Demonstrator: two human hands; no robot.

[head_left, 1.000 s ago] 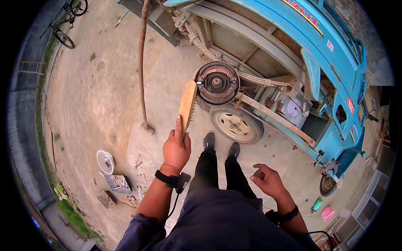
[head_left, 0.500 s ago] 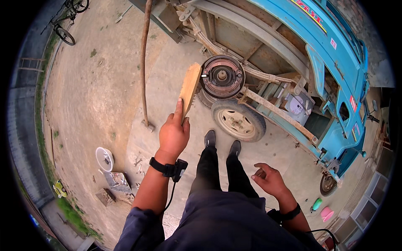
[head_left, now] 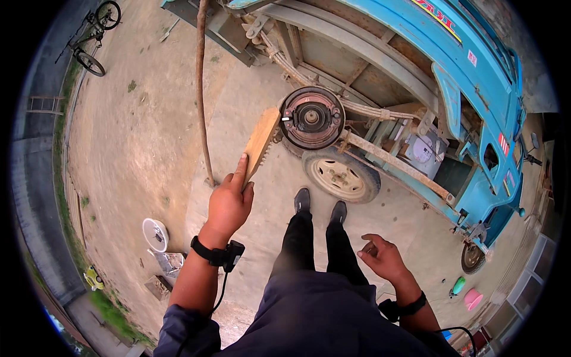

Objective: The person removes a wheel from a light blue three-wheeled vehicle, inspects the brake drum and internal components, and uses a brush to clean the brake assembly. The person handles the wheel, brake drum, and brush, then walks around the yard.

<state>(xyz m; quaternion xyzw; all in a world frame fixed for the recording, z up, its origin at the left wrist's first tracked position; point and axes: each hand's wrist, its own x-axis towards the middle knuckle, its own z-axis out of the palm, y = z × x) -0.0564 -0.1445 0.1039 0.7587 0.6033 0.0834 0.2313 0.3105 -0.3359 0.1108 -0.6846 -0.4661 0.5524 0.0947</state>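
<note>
My left hand [head_left: 231, 201] is closed around the near end of a wooden brush [head_left: 262, 141], index finger stretched along its back. Short bristles show along the brush's right side. Its far end is close to the left rim of a round, rusty brake assembly [head_left: 312, 117]; whether they touch I cannot tell. Curved brake shoes ring the hub at its centre. My right hand [head_left: 383, 257] hangs empty at the lower right, fingers loosely bent with a gap between thumb and index finger.
A wheel with a cream rim [head_left: 339, 174] lies just below the brake assembly. The blue three-wheeled vehicle [head_left: 410, 35] fills the upper right. A wooden pole [head_left: 201, 83] stands left of the brush. A white bucket [head_left: 156, 235] and a tray of small parts [head_left: 169, 263] sit at lower left.
My left hand has drawn back a little to the left and toward me with the brush, and more bristles show. The right hand keeps its pose. The view has shifted slightly.
</note>
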